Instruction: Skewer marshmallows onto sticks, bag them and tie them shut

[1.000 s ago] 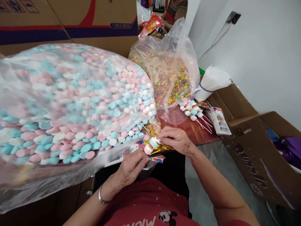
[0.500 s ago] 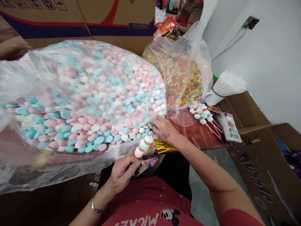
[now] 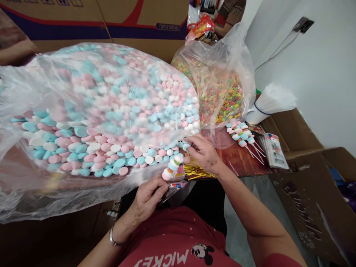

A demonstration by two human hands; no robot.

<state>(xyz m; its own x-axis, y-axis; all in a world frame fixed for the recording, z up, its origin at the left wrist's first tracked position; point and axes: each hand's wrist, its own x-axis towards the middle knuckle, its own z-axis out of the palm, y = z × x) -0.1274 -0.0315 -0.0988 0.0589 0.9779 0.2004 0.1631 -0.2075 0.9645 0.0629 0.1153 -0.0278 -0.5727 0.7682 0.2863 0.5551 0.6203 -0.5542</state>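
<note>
My left hand [image 3: 150, 194] is closed around the lower part of a marshmallow skewer [image 3: 172, 166]. Pink, white and blue marshmallows are threaded on it, with an orange and a green ring between them; its stick is hidden in my fingers. To the right, my right hand [image 3: 204, 151] pinches a pale blue marshmallow [image 3: 185, 146] at the edge of the marshmallow pile. A large clear plastic bag [image 3: 63, 218] lies open toward me, full of pink, white and blue marshmallows [image 3: 119, 162]. Below the skewer is a small printed wrapper [image 3: 177, 185], partly hidden.
Behind stands a clear bag of ring candies [image 3: 219, 92]. Finished skewers [image 3: 241, 132] lie right of it, beside printed packets [image 3: 274, 150] and a bundle of white sticks [image 3: 274, 100]. Gold twist ties [image 3: 197, 172] lie at the table edge. Cardboard boxes [image 3: 308, 200] flank the table; another person's arm [image 3: 224, 27] shows behind.
My right hand has drawn back slightly from the bag and now shows a blue marshmallow between its fingers. The skewer in my left hand stays almost where it was.
</note>
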